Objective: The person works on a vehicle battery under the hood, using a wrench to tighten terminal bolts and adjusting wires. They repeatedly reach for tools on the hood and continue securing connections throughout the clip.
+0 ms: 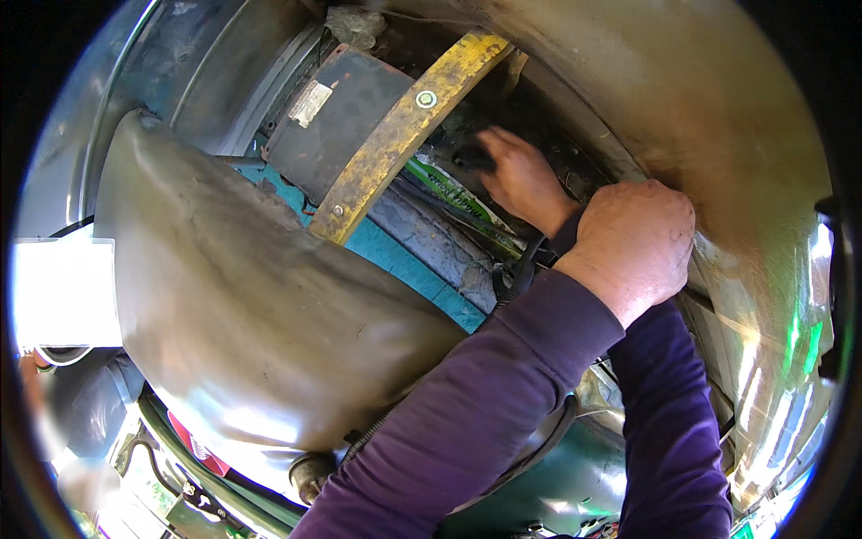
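My forearms, in purple sleeves, cross over an opening in a brownish metal body. From the lower left my left hand (639, 235) reaches over the other wrist. It is closed like a fist against the right-hand metal panel (718, 117); what its fingers hold is hidden. My right hand (523, 180) reaches down into the opening with fingers bent, smeared by motion, at a small dark thing (476, 156) too blurred to name. Just left of it lies a green strip (453, 190). A worn yellow metal bar (409, 117) with bolts arches across the opening.
Behind the bar sits a dark flat box (346, 112) with a pale label. A blue strip (404, 265) and black cables (516, 283) run below. A large curved metal panel (242, 287) bulges on the left. A blurred person (85, 404) is at the far left.
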Demonstrator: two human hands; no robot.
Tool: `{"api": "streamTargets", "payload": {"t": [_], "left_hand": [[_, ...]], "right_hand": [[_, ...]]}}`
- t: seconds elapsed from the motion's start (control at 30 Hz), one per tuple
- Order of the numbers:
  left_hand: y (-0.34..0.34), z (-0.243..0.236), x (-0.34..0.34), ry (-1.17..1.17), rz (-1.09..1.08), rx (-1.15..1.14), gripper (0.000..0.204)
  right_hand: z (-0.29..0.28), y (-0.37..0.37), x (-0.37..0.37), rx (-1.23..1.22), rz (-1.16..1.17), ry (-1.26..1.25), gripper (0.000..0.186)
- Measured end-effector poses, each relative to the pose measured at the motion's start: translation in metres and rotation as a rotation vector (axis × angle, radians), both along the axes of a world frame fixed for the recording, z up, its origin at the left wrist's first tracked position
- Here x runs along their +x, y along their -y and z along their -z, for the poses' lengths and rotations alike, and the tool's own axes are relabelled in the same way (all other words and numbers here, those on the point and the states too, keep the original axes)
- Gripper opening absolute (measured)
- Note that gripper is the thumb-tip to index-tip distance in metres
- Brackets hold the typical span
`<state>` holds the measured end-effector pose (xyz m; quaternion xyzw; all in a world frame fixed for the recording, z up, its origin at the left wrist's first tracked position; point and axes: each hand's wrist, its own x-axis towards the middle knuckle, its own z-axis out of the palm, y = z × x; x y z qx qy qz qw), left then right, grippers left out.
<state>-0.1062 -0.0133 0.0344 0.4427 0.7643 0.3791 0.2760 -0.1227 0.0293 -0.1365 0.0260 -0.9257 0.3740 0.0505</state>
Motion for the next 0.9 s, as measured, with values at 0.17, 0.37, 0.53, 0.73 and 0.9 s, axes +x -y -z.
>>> {"api": "streamTargets", "payload": {"t": [0.17, 0.37, 0.53, 0.73, 0.9], "left_hand": [[0.001, -0.001, 0.0, 0.005, -0.062, 0.057, 0.017], [0.0, -0.007, 0.0, -0.006, -0.05, 0.017, 0.014], [0.0, -0.005, -0.003, 0.002, -0.03, 0.025, 0.026], [0.0, -0.005, -0.003, -0.005, -0.023, 0.02, 0.023], [-0.002, -0.004, -0.001, -0.053, -0.028, -0.005, 0.016]], "right_hand": [[0.023, 0.01, -0.028, 0.232, -0.082, 0.108, 0.045], [0.012, 0.008, -0.016, 0.279, -0.059, 0.125, 0.052], [-0.007, 0.006, -0.036, 0.404, -0.295, 0.283, 0.039], [-0.005, 0.022, -0.036, 0.5, -0.328, 0.271, 0.028], [-0.01, 0.026, -0.036, 0.434, -0.224, 0.322, 0.026]]}}
